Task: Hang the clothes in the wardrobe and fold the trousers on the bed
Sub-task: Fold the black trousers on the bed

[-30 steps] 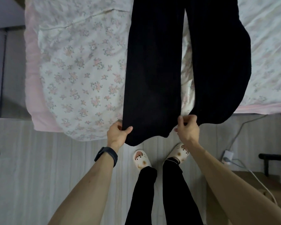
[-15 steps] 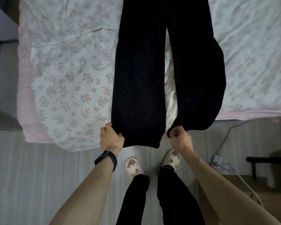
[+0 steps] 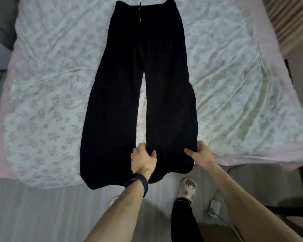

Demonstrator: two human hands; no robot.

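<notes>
Trousers: the black trousers (image 3: 138, 84) lie flat on the bed, waistband toward the far edge and both hems hanging over the near edge.
Left hand: the left hand (image 3: 143, 159) pinches the inner edge of the right leg near the hem, thumb on top.
Right hand: the right hand (image 3: 202, 154) grips that leg's outer edge, fingers (image 3: 200, 144) curled round the fabric.
Bed: the bed (image 3: 42, 119) has a wrinkled floral sheet.
Room: pale plank floor (image 3: 42, 210); a cable (image 3: 214, 206) lies near the near right corner; a curtain (image 3: 287, 18) hangs by the far right corner.

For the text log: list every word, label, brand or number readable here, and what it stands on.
None can be read.
black trousers: no label showing.
wristband: dark, no digits visible.
slipper: brown cartoon print, no letters.
floral bedsheet: flowers only.
</notes>
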